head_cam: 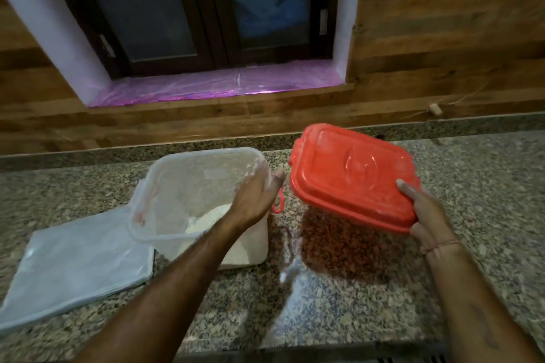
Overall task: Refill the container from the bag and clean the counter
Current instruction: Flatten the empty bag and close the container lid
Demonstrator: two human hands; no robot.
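Our right hand (pixel 424 215) grips the near right corner of the red lid (pixel 354 177), thumb on top, holding it tilted above the granite counter (pixel 442 289), its long axis running left to right. Our left hand (pixel 256 197), floury and loosely open, rests on the right rim of the clear container (pixel 177 185), which tilts left and holds white flour. The flattened bag (pixel 73 274) lies left, touching it.

the left forearm (pixel 188 247) hides the clear container's (pixel 177 174) near right corner. the empty bag (pixel 76 268) runs off the left edge. the red lid (pixel 351 174) is motion-blurred, covering the right hand's (pixel 427 215) fingers.
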